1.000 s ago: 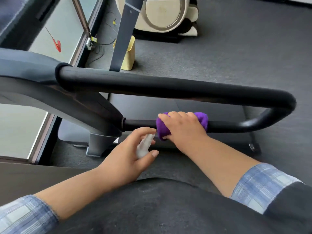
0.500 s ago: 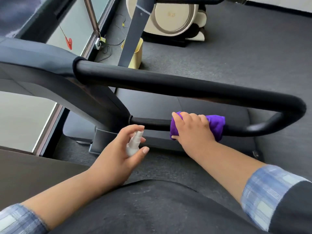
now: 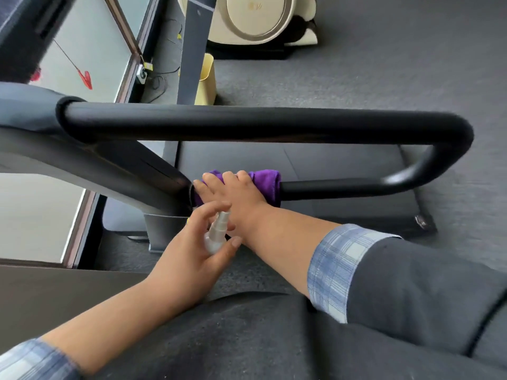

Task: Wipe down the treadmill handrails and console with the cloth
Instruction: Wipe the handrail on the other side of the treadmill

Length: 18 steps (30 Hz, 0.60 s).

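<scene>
Right hand [image 3: 229, 192] at centre frame, fingers curled over the purple cloth [image 3: 264, 185], pressing it round the lower bar [image 3: 343, 187] of the black handrail; cloth sits at the bar's left end, right where it meets the dark upright [image 3: 153, 174] of the treadmill; a fold of cloth sticks out to the right of the knuckles, a little shows to the left under the fingertips.

Left hand [image 3: 189, 259] just below and slightly left of the right wrist, gripping a small white spray bottle [image 3: 216, 231]; forefinger arched over the nozzle top, thumb across the bottle's lower body (nozzle tip close against the right wrist, contact unclear).

Upper bar [image 3: 247, 123] of the handrail runs across the frame's middle band, bends down at far right and returns as the lower bar; its left end enters a grey padded housing [image 3: 24, 108] at left edge.

Both forearms bare, blue plaid cuffs [image 3: 337, 267] pushed back under dark sleeves; dark clothing fills the bottom of the frame.

Upper frame: a cream and gold round machine [image 3: 260, 17] at top centre; a yellow bin [image 3: 205, 80] beside a dark post [image 3: 192, 50]; grey carpet [image 3: 384, 64] to the right; a red clip on a cord [image 3: 85, 78] at upper left, near window glass.
</scene>
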{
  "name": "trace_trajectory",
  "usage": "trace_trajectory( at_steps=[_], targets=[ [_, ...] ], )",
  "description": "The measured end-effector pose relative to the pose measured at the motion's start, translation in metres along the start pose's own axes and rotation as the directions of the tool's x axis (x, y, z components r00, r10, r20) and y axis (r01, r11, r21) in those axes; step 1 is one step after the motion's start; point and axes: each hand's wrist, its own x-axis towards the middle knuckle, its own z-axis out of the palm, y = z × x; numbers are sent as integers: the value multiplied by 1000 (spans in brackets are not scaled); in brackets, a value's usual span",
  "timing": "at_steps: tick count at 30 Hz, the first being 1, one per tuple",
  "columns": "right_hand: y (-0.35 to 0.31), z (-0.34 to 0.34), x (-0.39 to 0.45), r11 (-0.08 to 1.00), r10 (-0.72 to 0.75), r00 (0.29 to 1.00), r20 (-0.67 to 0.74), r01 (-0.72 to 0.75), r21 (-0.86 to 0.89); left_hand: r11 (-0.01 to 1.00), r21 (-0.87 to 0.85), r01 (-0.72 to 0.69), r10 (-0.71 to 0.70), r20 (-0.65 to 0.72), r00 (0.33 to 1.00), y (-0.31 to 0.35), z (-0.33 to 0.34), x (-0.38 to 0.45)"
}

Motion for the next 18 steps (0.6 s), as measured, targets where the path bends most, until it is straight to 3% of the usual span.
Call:
trace_trajectory(
  at_steps=[11,18],
  targets=[
    [77,5,-72,993,108,992,-71,-105,47,999,-27,-31,33,96,995,43,53,17],
    [148,-3,-126,968,212,977,0,-209,139,999,-50,-3,7,70,998,78,87,21]
  ],
)
